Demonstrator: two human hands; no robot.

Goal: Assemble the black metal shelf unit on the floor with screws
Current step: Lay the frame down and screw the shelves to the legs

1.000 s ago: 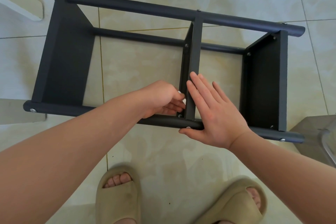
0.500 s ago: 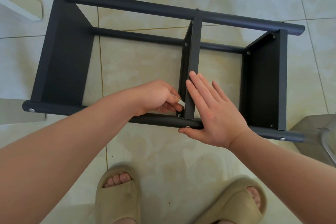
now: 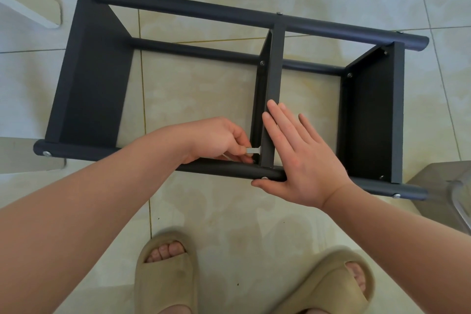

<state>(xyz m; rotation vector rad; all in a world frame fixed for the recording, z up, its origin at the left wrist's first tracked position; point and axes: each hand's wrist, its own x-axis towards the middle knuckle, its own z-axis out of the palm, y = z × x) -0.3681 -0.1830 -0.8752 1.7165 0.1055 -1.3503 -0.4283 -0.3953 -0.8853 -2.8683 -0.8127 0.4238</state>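
The fingers [image 3: 240, 144] of the left hand [image 3: 216, 139] are curled, and their tips pinch a small silver piece [image 3: 252, 151]. It is probably a screw, though it is too small to rule out a little driver. Its far end touches, or nearly touches, the middle panel [image 3: 274, 79] of the black shelf unit [image 3: 96, 79], just ahead of the fingertips and just above the near tube [image 3: 224, 168]. That is likely the corner where panel and tube are to be joined.

The fingers [image 3: 279, 126] of the right hand [image 3: 302, 160] are straight and slightly spread. They lie flat along the panel's upper edge, and the thumb hooks round the near tube just below them. This looks like a bracing hold that keeps the panel square and stops it sliding away while the other hand works against its opposite face.

The unit lies on its side on the tiled floor [image 3: 204, 94]. Its two end panels are well apart from both hands, one to each side, and screw heads already show at several joints. The remaining job appears to be this last inner joint. The awkward part should be lining the piece up with a hole that the left fingers partly hide.
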